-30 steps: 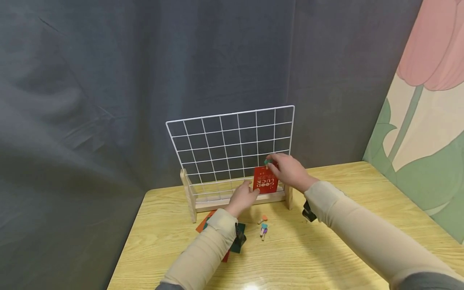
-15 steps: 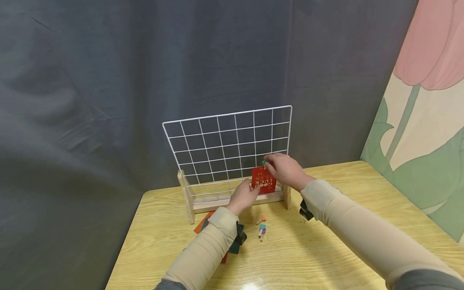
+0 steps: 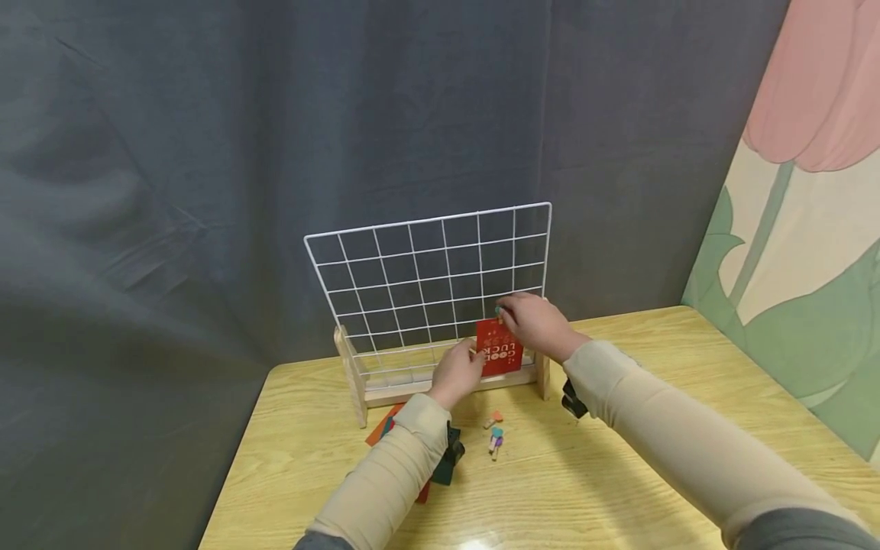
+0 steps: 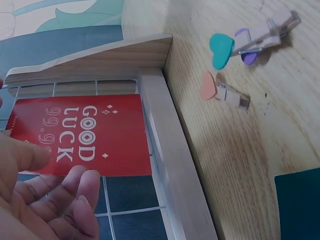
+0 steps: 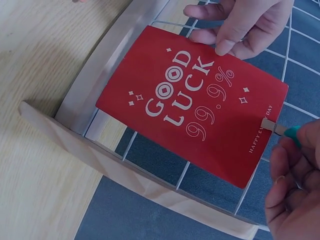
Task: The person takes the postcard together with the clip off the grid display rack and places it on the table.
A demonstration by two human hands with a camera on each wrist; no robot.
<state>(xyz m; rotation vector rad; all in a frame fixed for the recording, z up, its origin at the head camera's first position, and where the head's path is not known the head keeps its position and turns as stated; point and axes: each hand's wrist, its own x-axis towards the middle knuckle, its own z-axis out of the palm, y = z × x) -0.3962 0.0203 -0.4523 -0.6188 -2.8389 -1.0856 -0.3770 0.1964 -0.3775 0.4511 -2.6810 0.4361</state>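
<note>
Left hand (image 3: 457, 372) pinches the red card's (image 3: 499, 347) left edge against the grid (image 3: 426, 283); right hand (image 3: 535, 324) pinches a clip (image 5: 280, 130) at its top edge

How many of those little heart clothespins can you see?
4: three lie on the table, pink, teal and purple; the right hand pinches one on the red card. Sleeves may hide others.

Soft, even indoor light is falling from above.
A pale glare spot is showing on the table (image 3: 474, 544) near its front edge; the arms are casting faint shadows. The wrist views are bending lines at their edges, and the left hand (image 4: 35, 200) is blurring up close.
</note>
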